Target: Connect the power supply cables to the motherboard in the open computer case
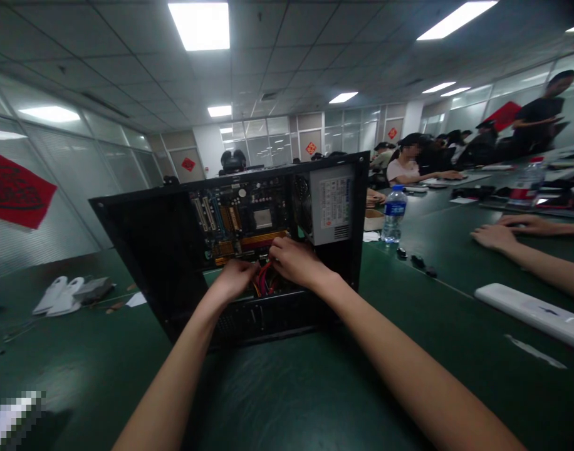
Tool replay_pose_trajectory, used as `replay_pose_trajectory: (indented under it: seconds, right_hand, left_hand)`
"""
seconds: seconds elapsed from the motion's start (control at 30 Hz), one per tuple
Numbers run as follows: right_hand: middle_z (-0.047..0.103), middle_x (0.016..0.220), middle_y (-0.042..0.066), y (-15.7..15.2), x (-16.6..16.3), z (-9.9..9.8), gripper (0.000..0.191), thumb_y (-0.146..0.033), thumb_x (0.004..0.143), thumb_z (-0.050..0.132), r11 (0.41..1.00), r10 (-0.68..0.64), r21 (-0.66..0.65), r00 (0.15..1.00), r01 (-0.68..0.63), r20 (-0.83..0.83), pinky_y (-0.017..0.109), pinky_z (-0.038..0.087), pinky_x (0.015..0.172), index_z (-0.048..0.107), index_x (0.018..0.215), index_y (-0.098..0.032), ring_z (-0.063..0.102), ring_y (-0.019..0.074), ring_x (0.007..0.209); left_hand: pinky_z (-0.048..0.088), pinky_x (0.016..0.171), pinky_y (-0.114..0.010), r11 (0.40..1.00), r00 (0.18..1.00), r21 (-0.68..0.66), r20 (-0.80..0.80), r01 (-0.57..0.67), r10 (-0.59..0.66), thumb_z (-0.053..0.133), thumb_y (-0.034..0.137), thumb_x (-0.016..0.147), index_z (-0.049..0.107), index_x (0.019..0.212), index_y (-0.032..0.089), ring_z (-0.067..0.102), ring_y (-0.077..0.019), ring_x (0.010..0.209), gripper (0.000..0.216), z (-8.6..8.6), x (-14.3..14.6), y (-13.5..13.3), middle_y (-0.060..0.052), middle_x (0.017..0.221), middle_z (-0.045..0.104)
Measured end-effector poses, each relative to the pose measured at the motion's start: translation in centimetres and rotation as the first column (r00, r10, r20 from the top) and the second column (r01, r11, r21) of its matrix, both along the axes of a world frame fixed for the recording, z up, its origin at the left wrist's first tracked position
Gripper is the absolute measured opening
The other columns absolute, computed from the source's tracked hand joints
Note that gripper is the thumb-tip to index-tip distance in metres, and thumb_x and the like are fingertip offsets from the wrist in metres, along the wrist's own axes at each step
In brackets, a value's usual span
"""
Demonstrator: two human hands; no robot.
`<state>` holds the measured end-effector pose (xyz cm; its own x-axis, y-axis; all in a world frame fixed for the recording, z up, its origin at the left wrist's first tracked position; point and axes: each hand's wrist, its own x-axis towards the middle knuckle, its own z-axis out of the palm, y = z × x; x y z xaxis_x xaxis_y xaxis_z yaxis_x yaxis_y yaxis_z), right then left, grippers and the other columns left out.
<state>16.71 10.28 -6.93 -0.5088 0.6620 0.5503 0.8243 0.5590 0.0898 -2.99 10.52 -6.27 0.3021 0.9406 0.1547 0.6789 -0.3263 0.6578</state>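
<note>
A black computer case (148, 250) stands upright on the table with its side open towards me. Inside it are a motherboard (247, 216) and, at the upper right, a silver power supply (334, 210). Below the motherboard hangs a bundle of red and yellow cables (267, 280). My right hand (294, 260) reaches into the case from the right, its fingers closed at the top of these cables. To their left, my left hand (233, 279) is closed in a pinch at the motherboard's lower edge. What its fingertips hold is hidden.
A water bottle (394, 214) and small black parts (417, 262) lie right of the case. Further right are a white power strip (534, 313) and another person's hands (500, 235). White objects (61, 295) and a grey block (94, 289) lie on the left.
</note>
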Motion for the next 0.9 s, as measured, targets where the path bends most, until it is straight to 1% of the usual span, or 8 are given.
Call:
replay_pose_trajectory:
  seconds: [0.13, 0.2, 0.27, 0.33, 0.5, 0.63, 0.77, 0.9]
  right_hand:
    - [0.06, 0.108, 0.008, -0.1, -0.1, 0.1, 0.013, -0.017, 0.092, 0.055, 0.999, -0.001, -0.037, 1.0, 0.0, -0.018, 0.029, 0.042, 0.076, 0.064, 0.1, -0.016, 0.055, 0.0207, 0.101]
    - [0.06, 0.108, 0.008, 0.0, -0.1, 0.1, 0.013, -0.017, 0.091, 0.055, 0.999, -0.002, -0.041, 1.0, 0.001, -0.019, 0.029, 0.042, 0.075, 0.064, 0.1, -0.016, 0.056, 0.0207, 0.101]
    - [0.06, 0.108, 0.008, 0.0, -0.1, 0.1, 0.012, -0.017, 0.091, 0.055, 0.999, -0.002, -0.034, 1.0, 0.002, -0.015, 0.03, 0.042, 0.075, 0.064, 0.099, -0.016, 0.056, 0.0211, 0.102]
    - [0.06, 0.108, 0.008, 0.0, -0.1, 0.0, 0.011, -0.017, 0.09, 0.056, 1.0, -0.003, -0.021, 1.0, 0.003, -0.01, 0.03, 0.042, 0.073, 0.063, 0.098, -0.016, 0.056, 0.0217, 0.102]
    - [0.06, 0.108, 0.008, 0.0, -0.2, 0.1, 0.01, -0.017, 0.09, 0.057, 1.0, -0.004, -0.031, 1.0, 0.003, -0.01, 0.03, 0.043, 0.074, 0.063, 0.097, -0.016, 0.056, 0.0217, 0.102]
    - [0.06, 0.109, 0.009, -0.1, -0.1, 0.1, 0.011, -0.017, 0.09, 0.057, 0.999, -0.006, -0.044, 1.0, 0.006, -0.013, 0.03, 0.043, 0.077, 0.063, 0.099, -0.015, 0.056, 0.022, 0.103]
    - [0.06, 0.109, 0.009, -0.1, -0.1, 0.1, 0.011, -0.016, 0.09, 0.057, 0.998, -0.008, -0.069, 1.0, 0.007, -0.018, 0.03, 0.043, 0.078, 0.064, 0.099, -0.015, 0.056, 0.0215, 0.102]
    - [0.06, 0.108, 0.008, 0.2, -0.1, -0.1, 0.011, -0.016, 0.09, 0.056, 0.999, -0.003, -0.054, 0.999, 0.001, -0.033, 0.03, 0.043, 0.078, 0.063, 0.098, -0.015, 0.057, 0.0209, 0.101]
  left_hand:
    - [0.032, 0.056, -0.025, 0.999, 0.986, 0.037, -0.165, 0.009, -0.003, 0.041, 0.043, 0.089, 0.067, 0.068, 0.014, 0.049, -0.0151, 0.06, 0.044, 0.0, 0.8, 0.7, -0.002, 0.062, 0.061]
    - [0.03, 0.055, -0.025, 0.997, 0.968, 0.076, -0.246, -0.034, 0.052, 0.041, 0.037, 0.089, 0.065, 0.063, 0.015, 0.05, -0.0152, 0.059, 0.041, -0.1, 1.0, 1.1, -0.002, 0.06, 0.06]
    - [0.03, 0.056, -0.026, 0.99, 0.952, 0.118, -0.286, -0.075, 0.106, 0.044, 0.033, 0.089, 0.065, 0.06, 0.016, 0.052, -0.0164, 0.06, 0.039, -0.2, 1.0, 1.4, -0.004, 0.059, 0.061]
    - [0.032, 0.058, -0.027, 0.983, 0.936, 0.158, -0.321, -0.097, 0.144, 0.045, 0.031, 0.088, 0.067, 0.062, 0.017, 0.056, -0.0181, 0.062, 0.037, -0.4, 1.1, 1.6, -0.006, 0.062, 0.065]
    - [0.038, 0.067, -0.03, 0.97, 0.907, 0.22, -0.38, -0.101, 0.18, 0.046, 0.031, 0.091, 0.074, 0.072, 0.017, 0.065, -0.0231, 0.075, 0.036, -0.6, 1.4, 1.5, -0.012, 0.08, 0.074]
    - [0.039, 0.066, -0.03, 0.968, 0.899, 0.234, -0.4, -0.088, 0.179, 0.045, 0.032, 0.092, 0.075, 0.074, 0.017, 0.066, -0.0238, 0.074, 0.038, -0.6, 1.7, 1.3, -0.012, 0.077, 0.074]
    - [0.04, 0.066, -0.031, 0.966, 0.886, 0.251, -0.434, -0.057, 0.165, 0.044, 0.031, 0.093, 0.076, 0.078, 0.017, 0.067, -0.0244, 0.074, 0.038, -0.5, 1.9, 1.2, -0.014, 0.081, 0.075]
    - [0.041, 0.067, -0.032, 0.945, 0.867, 0.32, -0.449, -0.068, 0.214, 0.045, 0.031, 0.092, 0.077, 0.081, 0.016, 0.068, -0.0264, 0.076, 0.038, -0.3, 1.9, 1.2, -0.016, 0.084, 0.075]
